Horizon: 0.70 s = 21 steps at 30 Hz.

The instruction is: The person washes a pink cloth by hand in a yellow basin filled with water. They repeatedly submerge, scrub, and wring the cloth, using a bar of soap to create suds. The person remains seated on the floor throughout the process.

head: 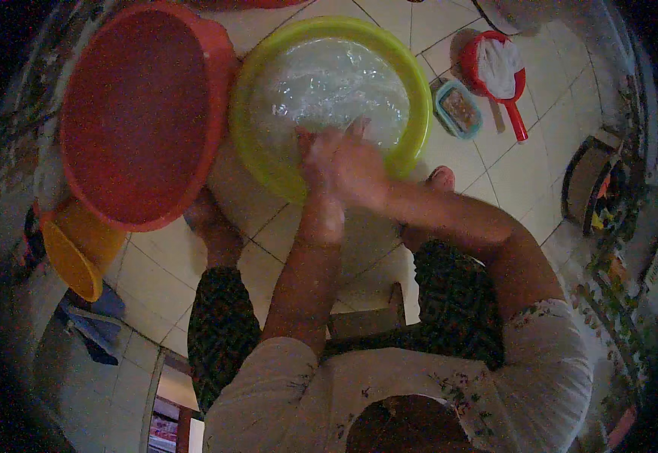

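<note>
A round yellow-green plastic basin (419,107) of cloudy, foamy water (329,73) stands on the tiled floor in front of me. Over its near rim my left hand (319,156) and my right hand (360,164) come together, both blurred by movement. The right hand lies across the left near its wrist and hides part of it. Some fingers point down towards the water. Whether anything is held between the hands cannot be made out.
A big red plastic tub (136,113) leans beside the basin, above a yellow-orange bucket (77,255). To the right are a light blue dish (464,136) with a brownish thing inside and a red dipper (517,122) with something white. A low stool (363,323) is beneath me.
</note>
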Available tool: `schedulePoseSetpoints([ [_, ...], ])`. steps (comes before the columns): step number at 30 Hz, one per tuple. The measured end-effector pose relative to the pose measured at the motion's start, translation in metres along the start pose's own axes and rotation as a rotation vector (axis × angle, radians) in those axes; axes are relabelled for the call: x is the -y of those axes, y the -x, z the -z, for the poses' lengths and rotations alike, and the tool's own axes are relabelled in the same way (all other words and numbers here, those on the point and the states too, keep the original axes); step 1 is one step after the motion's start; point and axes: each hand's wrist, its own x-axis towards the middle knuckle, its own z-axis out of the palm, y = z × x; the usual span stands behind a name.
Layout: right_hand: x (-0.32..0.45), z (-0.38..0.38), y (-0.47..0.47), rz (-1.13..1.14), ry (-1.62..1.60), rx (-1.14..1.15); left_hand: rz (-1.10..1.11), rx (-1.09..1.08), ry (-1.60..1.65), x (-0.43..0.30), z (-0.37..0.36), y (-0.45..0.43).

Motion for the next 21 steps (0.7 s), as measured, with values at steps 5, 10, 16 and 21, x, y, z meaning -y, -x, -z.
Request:
schedulePoseSetpoints([
  [5,-0.033,-0.018,-0.027,-0.382,-0.411,0.787,-0.033,-0.047,-0.089,0.003,-0.001,-0.011],
  [10,-0.097,-0.021,-0.006,-0.547,-1.371,0.476,-0.107,-0.029,0.127,-0.022,-0.029,-0.017],
  [16,-0.069,0.018,0.003,-0.144,-0.603,0.552,-0.071,0.189,0.14,-0.047,-0.024,-0.015],
  [21,-0.082,0.017,0.004,-0.404,-1.376,0.251,-0.205,-0.124,-0.396,-0.037,-0.03,-0.01],
])
